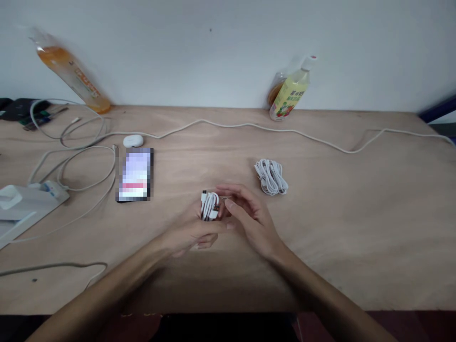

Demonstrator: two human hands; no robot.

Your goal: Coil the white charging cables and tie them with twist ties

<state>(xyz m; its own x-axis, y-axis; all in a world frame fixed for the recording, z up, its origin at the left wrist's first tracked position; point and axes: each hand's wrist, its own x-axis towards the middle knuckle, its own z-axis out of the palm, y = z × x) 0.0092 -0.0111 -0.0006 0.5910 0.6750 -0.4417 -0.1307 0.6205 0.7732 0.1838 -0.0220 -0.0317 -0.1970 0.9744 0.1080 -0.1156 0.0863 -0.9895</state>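
Observation:
A coiled white cable (209, 207) with its plugs showing is held in my left hand (192, 230), whose fingers wrap round it from below. Close to its right side is my right hand (251, 216), thumb and index finger curved towards each other near a thin tie or cable end that is too small to make out. A bundle of white cables (271, 176) lies on the wooden table (356, 209), beyond my right hand and to its right.
Left of my hands lie a phone (135, 175), a white earbud case (133, 141), loose cables (87, 185) and a power strip (26, 209). An orange bottle (73, 76) and a yellow bottle (290, 92) lean by the wall. A long white cable (249, 125) crosses the table.

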